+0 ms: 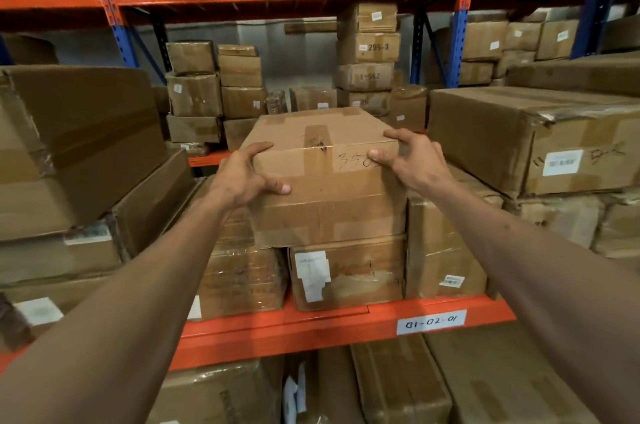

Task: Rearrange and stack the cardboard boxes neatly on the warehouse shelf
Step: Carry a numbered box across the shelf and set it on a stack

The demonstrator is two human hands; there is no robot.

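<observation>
A taped cardboard box (329, 195) with a handwritten number on its front sits in the middle of the shelf. It rests on a lower box (349, 271) that bears a torn white label. My left hand (242, 177) grips the top box's front left corner, fingers over the top edge and thumb on the front face. My right hand (412, 160) clasps its front right corner the same way. Both arms reach forward from the bottom corners of the view.
Large boxes (79, 146) are stacked at the left and a wide box (526, 136) at the right. A plastic-wrapped box (242, 274) and a tall box (443, 250) flank the middle stack. The orange shelf beam (311, 326) runs below. More boxes stand behind and overhead.
</observation>
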